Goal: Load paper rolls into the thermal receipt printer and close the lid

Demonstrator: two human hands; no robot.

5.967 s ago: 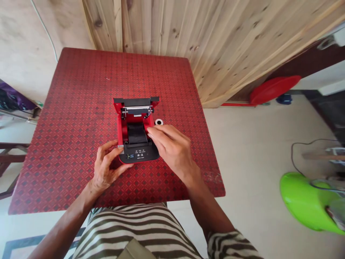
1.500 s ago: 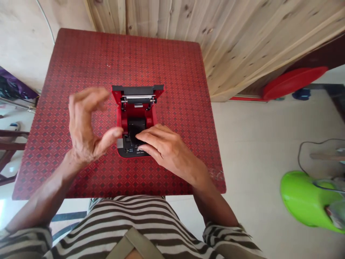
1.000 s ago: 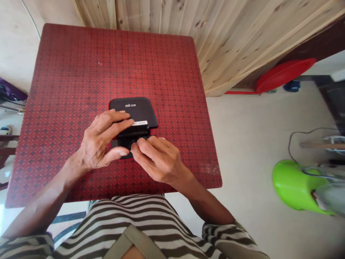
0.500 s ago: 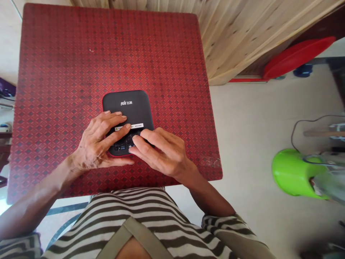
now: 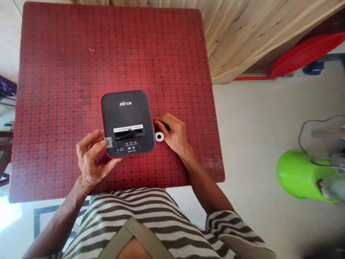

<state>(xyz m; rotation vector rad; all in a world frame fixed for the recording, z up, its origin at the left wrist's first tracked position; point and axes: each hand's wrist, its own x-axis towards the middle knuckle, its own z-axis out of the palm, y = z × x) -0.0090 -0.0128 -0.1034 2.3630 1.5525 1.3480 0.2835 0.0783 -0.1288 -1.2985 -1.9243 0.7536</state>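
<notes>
A black receipt printer (image 5: 125, 115) with a red rim lies in front of me on the table. A white label strip runs across its top, above a slot (image 5: 128, 135) with a loose black flap or film in it. My left hand (image 5: 93, 153) grips the printer's near left corner, fingers at the side and thumb along the front edge. A small grey square piece (image 5: 108, 142) shows at those fingertips. My right hand (image 5: 172, 133) is curled against the printer's right side, fingertips at its edge. Beside its thumb, a white ring with a dark centre (image 5: 159, 136) touches the printer's side.
The red patterned table (image 5: 67, 64) extends behind and around the printer. To the right, a green plastic stool or bucket (image 5: 293, 174) stands on the floor near a thin cable. A red round object (image 5: 304, 54) leans by the wooden panelling (image 5: 242, 32).
Both hands have left the printer's top: the left drew back to the left corner, the right moved to the right side. The slot, black flap and white ring have come into view.
</notes>
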